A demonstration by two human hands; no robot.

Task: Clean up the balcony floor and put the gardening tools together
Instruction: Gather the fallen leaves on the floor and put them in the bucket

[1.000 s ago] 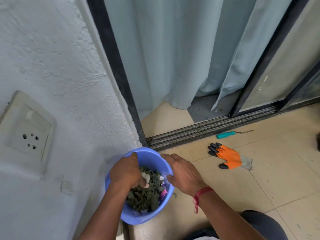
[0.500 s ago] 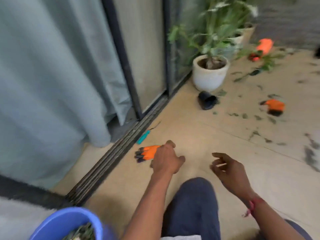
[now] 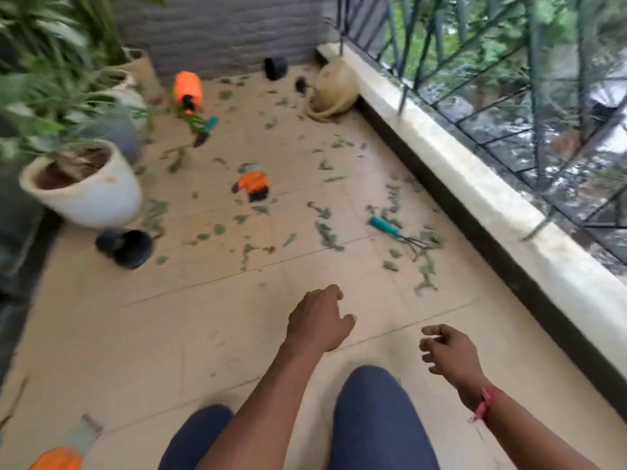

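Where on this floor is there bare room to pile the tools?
Bare tiles run from the left hand and right hand leftward, short of the tipped black pot. Beyond, leaves crowd the hand rake, orange glove and sprayer.

Left hand (image 3: 317,320) and right hand (image 3: 448,354) hang above the floor (image 3: 135,334), fingers loosely curled, holding nothing. A red thread (image 3: 485,403) is on the right wrist. Leaves (image 3: 325,232) are scattered across the tiles ahead. A hand rake (image 3: 395,232) lies among them near the ledge (image 3: 475,198). An orange glove (image 3: 254,184) lies mid-floor. A black pot (image 3: 125,247) lies on its side just beside the white planter (image 3: 84,195). At the far end are a spray bottle (image 3: 187,88), tipped over, and a watering can (image 3: 334,89) on its side. The picture is blurred.
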